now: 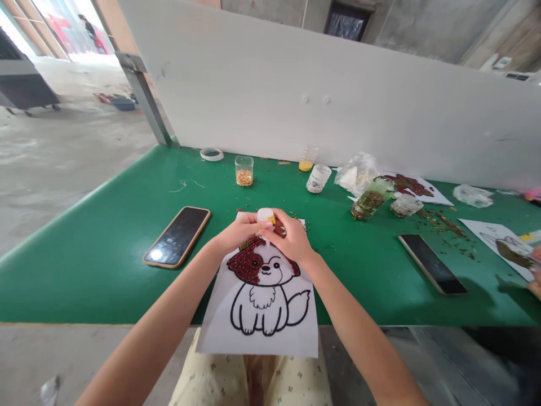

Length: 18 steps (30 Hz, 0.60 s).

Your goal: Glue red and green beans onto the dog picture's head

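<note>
Above the top of a paper with a dog drawing [264, 299], both hands meet around a small white glue bottle [265, 214] with a yellow label. Its base points up and away, its tip down toward the dog's head. My left hand [242, 230] is closed on the bottle from the left. From the right, my right hand [291, 237] wraps it too, fingers curled. Dark red beans [244, 266] cover the left side of the dog's face and its right ear; the body is bare white. My hands hide the top of the paper, which overhangs the table edge.
A phone [177, 237] lies left of the paper, another phone [431, 264] right. Behind stand a cup of corn kernels [244, 172], a clear jar [318, 179] and a tipped green container [372, 198]. Spilled seeds [450, 225] lie near another person's hand [536, 282]. A white panel [270, 79] borders the table.
</note>
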Available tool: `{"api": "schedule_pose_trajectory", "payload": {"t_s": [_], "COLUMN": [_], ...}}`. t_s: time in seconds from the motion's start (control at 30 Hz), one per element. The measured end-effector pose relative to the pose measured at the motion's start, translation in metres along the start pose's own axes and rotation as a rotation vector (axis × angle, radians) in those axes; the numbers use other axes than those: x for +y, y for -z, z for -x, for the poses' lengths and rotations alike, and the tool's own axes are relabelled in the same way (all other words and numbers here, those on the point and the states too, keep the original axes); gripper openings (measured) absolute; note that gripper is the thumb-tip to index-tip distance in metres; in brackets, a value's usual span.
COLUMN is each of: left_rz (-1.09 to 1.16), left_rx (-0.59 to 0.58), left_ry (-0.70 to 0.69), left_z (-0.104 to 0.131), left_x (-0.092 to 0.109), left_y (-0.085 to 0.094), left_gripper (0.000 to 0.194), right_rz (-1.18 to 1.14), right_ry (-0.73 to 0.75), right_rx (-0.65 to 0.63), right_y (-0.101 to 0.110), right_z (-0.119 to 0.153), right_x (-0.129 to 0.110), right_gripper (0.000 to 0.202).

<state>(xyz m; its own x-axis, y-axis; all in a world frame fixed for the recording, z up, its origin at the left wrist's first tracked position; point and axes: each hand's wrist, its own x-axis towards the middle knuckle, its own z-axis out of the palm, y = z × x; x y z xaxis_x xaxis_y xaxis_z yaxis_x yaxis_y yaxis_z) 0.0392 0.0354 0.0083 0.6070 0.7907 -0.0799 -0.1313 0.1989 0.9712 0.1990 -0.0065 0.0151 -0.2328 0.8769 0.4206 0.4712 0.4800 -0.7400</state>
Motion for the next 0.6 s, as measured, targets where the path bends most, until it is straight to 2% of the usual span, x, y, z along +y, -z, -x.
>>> {"api": "schedule_pose_trajectory", "payload": {"t_s": [0.1, 0.17, 0.23, 0.3, 0.37, 0.5, 0.6], "left_rz": [0.092, 0.114, 0.076, -0.042, -0.221, -0.585, -0.814], "left_rx": [0.06, 0.124, 0.209, 0.283, 0.308, 0.263, 0.244], "left_ry": [-0.059, -0.117, -0.191, -0.278, -0.361, -0.432, -0.464], "left_z": [0.001, 0.001, 0.001, 0.0, -0.001, -0.002, -0.005], "left_x": [0.005, 0.007, 0.008, 0.007, 0.004, -0.003, -0.009], "left_y": [0.003, 0.005, 0.006, 0.007, 0.008, 0.009, 0.008], "left_gripper": [0.031, 0.034, 0.038, 0.042, 0.042, 0.043, 0.044], "right_rz": [-0.029, -0.033, -0.072, -0.15, -0.233, -0.36, -0.468], "right_ry": [0.048, 0.03, -0.017, -0.074, -0.141, -0.298, -0.426], "right_rx": [0.2, 0.332, 0.386, 0.351, 0.258, 0.087, 0.046], "right_y": [0.004, 0.007, 0.008, 0.006, 0.002, -0.007, -0.01], "right_z": [-0.001, -0.001, 0.0, 0.0, -0.001, -0.006, -0.008], "right_x": [-0.001, -0.001, 0.0, 0.003, 0.007, 0.016, 0.02], "right_gripper": [0.026, 0.019, 0.027, 0.039, 0.048, 0.059, 0.062]}}
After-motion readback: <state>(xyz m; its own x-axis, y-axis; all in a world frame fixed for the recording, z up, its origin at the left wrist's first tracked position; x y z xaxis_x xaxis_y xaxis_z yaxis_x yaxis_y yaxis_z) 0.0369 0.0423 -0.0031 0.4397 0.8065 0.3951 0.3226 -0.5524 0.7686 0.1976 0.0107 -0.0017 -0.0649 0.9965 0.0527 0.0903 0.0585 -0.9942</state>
